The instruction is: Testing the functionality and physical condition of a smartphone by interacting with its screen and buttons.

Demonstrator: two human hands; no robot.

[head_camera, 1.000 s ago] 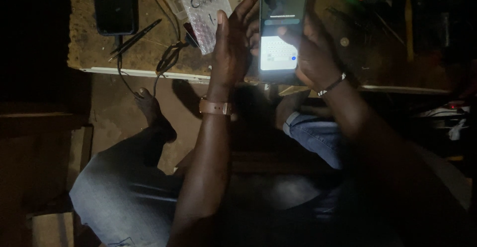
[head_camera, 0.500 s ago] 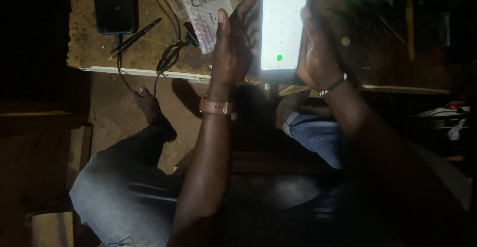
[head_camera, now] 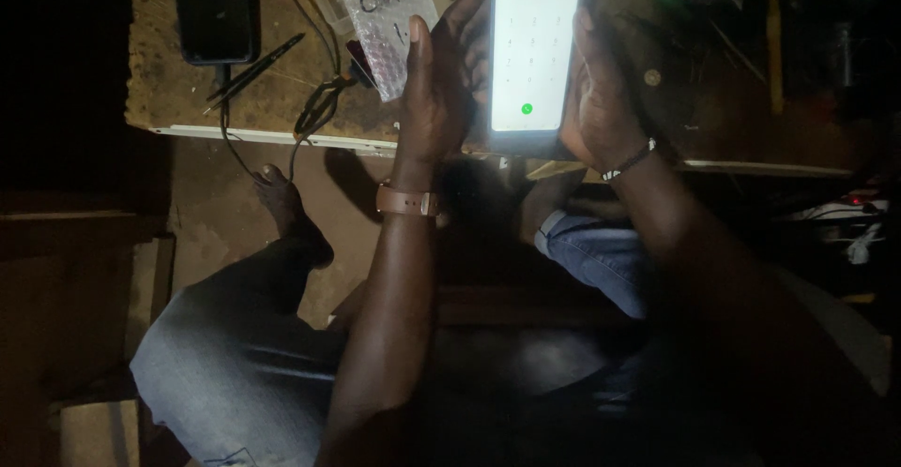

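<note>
Two hands cradle a lit phone (head_camera: 531, 49) upright (screen facing the wearer). Left hand (head_camera: 436, 91) and right hand (head_camera: 601, 101) curl fingers around its edges, steadying it at upper centre.

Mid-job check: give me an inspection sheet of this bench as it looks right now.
Surface: worn wooden bench top, dimly lit.
Job's things: lit phone with a keypad on its screen, held upright between both hands.
Clutter: dark phone, tweezers, bubble-wrap packet, tools at far right.
Grips: left hand and right hand clasp the lit phone's edges.
Cables: black cable trailing off the bench edge.
Surroundings: dark; bare foot on the floor.
</note>
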